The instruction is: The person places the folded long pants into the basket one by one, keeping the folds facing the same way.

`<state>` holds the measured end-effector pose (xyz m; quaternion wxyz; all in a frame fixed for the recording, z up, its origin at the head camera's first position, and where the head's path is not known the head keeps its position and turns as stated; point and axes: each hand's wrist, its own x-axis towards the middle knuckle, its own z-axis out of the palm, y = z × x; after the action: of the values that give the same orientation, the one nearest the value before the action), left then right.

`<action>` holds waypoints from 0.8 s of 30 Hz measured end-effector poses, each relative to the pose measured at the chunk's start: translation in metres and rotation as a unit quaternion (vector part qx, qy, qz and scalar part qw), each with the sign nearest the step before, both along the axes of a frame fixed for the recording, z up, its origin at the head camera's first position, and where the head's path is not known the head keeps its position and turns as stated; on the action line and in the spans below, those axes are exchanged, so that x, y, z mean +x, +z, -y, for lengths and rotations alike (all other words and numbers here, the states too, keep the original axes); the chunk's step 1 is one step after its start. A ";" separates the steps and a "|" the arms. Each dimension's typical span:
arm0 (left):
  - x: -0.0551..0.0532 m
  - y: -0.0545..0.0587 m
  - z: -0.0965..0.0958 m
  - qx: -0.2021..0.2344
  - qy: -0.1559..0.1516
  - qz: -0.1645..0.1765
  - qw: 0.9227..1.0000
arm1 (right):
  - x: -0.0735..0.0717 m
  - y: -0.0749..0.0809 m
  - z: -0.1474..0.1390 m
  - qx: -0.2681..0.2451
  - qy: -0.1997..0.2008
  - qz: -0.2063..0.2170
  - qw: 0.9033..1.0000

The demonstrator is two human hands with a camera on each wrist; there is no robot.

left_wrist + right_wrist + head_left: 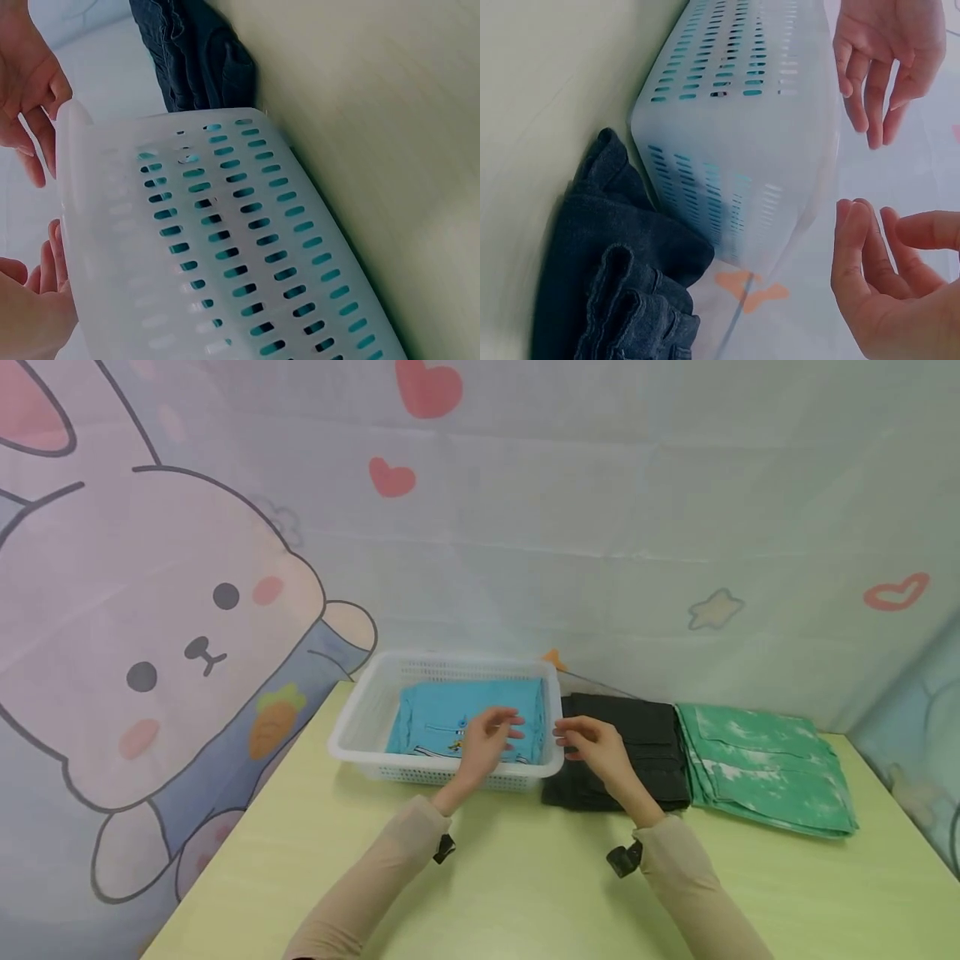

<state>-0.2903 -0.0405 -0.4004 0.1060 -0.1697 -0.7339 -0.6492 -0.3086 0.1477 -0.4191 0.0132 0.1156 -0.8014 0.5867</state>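
A white plastic basket with slotted walls stands at the back of the table. Folded light-blue clothing with a small print lies inside it, toward its right end. Over the basket's front right part hovers my left hand, its fingers loosely bent with nothing between them. My right hand is just off the basket's right rim, above the folded black garment; its fingers are relaxed and hold nothing. Both palms face each other in the right wrist view, where the basket's slotted side rises beside the dark denim-like folds.
Right of the black garment lies a folded green-and-white tie-dye garment. The pale yellow-green table reaches toward me. Behind it hangs a cloth backdrop with a cartoon rabbit and hearts.
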 end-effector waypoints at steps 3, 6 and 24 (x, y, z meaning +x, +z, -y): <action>0.000 0.001 -0.003 0.001 -0.003 0.014 1.000 | 0.000 0.000 -0.001 -0.021 0.003 0.019 1.000; 0.002 0.001 -0.006 0.001 -0.003 0.019 1.000 | 0.001 0.000 -0.002 -0.032 0.005 0.028 0.999; 0.009 0.000 -0.020 0.014 -0.051 0.031 0.998 | 0.013 0.003 -0.020 -0.021 0.014 0.058 0.998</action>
<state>-0.2817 -0.0209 -0.4008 0.0519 -0.1851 -0.7182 -0.6688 -0.2959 0.1673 -0.4163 -0.0392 0.0917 -0.7867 0.6093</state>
